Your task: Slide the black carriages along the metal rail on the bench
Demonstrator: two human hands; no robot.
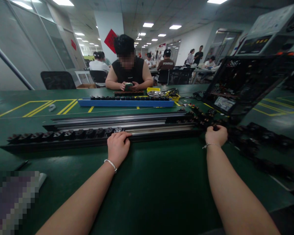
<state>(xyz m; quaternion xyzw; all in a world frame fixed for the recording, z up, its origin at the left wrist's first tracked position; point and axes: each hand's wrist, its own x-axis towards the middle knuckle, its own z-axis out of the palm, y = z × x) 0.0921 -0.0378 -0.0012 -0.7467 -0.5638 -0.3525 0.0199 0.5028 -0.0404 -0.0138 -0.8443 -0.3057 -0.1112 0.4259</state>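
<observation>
Your left hand (118, 145) rests palm down, unclenched, fingertips on the near black rail (63, 139), beside its row of small black parts (51, 134). The rail lies flat on the green surface (161, 182), long axis left to right. Your right hand (216, 134), loosely curled, touches the loose black parts (259, 143) at the rail's right end; whether it grips one cannot be told. Beyond lies a blue tray (124, 103), parallel to the rail.

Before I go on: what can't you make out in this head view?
Head view.
Right hand: fingertips hidden among dark black parts, grip unclear.
Left hand: its back hides what the fingers touch on the rail.
Bottom-left object: pixelated, cut by frame edge.
</observation>
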